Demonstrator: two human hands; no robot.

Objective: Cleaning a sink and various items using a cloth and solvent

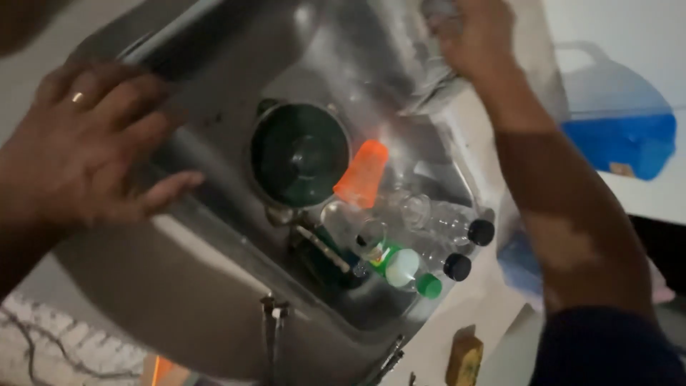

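My left hand (86, 146), a ring on one finger, rests open on the steel drainboard (186, 286) beside the sink basin. At the top, my right hand (475, 32) is closed around a clear plastic bottle (436, 68) held over the far rim of the sink (236, 68). Inside the basin lie a dark round pot (300, 154), an orange cup (362, 174) on its side, and several clear bottles with black caps (457, 225) and a green cap (429, 286).
A faucet (274, 332) rises at the near edge of the sink. A blue and white container (618, 118) stands on the counter to the right. A yellow-brown sponge (464, 361) lies near the bottom edge. A blue cloth (520, 264) sits beside my forearm.
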